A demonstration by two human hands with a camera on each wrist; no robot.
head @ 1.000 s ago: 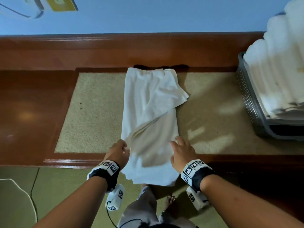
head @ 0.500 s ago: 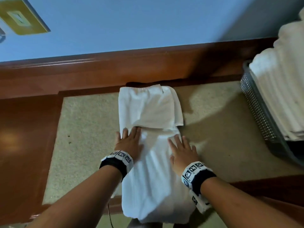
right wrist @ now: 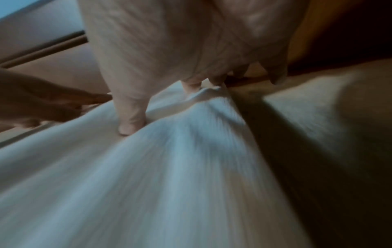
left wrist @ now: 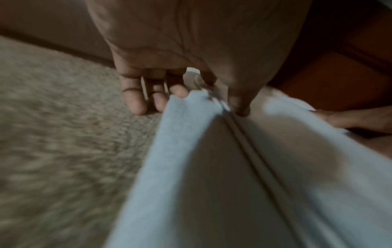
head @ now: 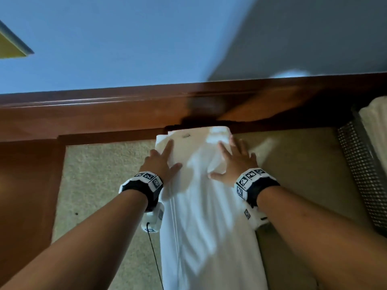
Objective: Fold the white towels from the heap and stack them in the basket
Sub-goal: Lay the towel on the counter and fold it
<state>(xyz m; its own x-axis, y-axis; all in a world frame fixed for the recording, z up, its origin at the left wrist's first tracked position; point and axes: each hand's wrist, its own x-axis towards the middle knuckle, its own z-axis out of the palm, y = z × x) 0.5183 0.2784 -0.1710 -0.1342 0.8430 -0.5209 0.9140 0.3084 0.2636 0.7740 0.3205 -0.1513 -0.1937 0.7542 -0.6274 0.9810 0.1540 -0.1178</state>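
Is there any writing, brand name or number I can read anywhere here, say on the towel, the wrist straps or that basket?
No readable words or numbers.
Towel tag: a small label at the far end of the white towel, too small and blurred to read.
Wristbands: black-and-white square code patterns on both wrists, not letters or numbers.
Basket: no writing seen on its mesh wall.
Yellow object at upper left: no text shows.

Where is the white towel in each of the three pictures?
Head view: the white towel runs down the middle, from the wooden ledge to the bottom edge, under both flat hands.
Left wrist view: the towel fills the lower right, below the left hand.
Right wrist view: it fills the lower left, below the right hand.
Shared landmark: the beige mat beside the towel.
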